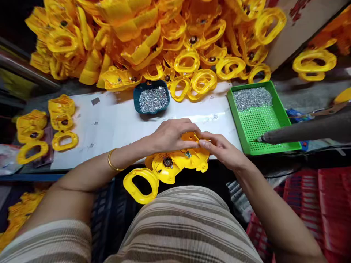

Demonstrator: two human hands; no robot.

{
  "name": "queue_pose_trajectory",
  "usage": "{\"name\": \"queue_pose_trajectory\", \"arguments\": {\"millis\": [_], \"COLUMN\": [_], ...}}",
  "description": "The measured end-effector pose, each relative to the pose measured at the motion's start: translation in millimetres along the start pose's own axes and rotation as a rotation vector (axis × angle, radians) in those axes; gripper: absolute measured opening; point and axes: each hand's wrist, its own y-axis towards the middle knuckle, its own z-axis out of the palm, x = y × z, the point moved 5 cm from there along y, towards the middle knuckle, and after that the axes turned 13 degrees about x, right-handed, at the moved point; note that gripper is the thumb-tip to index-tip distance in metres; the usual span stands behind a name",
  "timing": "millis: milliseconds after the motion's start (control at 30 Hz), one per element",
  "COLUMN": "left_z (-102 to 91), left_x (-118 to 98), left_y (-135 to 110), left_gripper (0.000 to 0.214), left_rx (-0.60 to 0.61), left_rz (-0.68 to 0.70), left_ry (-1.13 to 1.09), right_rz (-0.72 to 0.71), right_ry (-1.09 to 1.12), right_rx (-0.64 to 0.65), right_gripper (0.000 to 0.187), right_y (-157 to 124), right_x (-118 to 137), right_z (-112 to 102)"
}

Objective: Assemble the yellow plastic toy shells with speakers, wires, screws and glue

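Observation:
A yellow plastic toy shell (178,160) with an oval ring handle sits at the table's front edge, close to my body. Its inner side faces up, showing a round dark speaker, thin wires and a small green circuit board. My left hand (175,135) reaches over the shell's far side, fingers curled round an orange-yellow plastic piece. From the right, my right hand (219,146) pinches the same piece between thumb and fingers. Both hands' fingertips nearly meet there. Whether that piece is joined to the shell is hidden by my fingers.
Yellow shells (131,36) pile high at the back. A dark teal tray (137,106) and a green basket (238,135) hold small silver screws. A dark rod-shaped tool (301,129) extends over the basket. Two shells (61,113) lie at left; red crates (304,204) stand lower right.

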Motion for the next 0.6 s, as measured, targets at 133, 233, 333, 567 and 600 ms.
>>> {"name": "queue_pose_trajectory", "arguments": {"millis": [133,233,333,567,600], "left_z": [-2.9,27.8,65.8,85.2,81.2], "left_x": [20,39,63,83,82], "left_y": [-42,-80,-99,-77,-76], "left_gripper": [0.081,0.086,0.083,0.036,0.036], "left_rx": [-0.074,-0.045,-0.032,0.075,0.093], "left_rz": [-0.178,-0.364,-0.479,-0.413,-0.398], "left_ry": [-0.052,-0.026,-0.036,-0.373,-0.443], "right_rz": [0.119,0.103,0.046,0.005,0.003], "right_ry": [-0.104,-0.205,-0.279,-0.244,-0.23], "right_rx": [-0.094,-0.219,-0.311,-0.406,-0.429], "right_gripper": [0.057,0.052,0.053,0.063,0.064], "right_y": [-14,-22,-22,-14,-14], "right_x": [-2,-2,-4,-16,-17], "right_z": [-17,-30,-40,-56,-60]}}
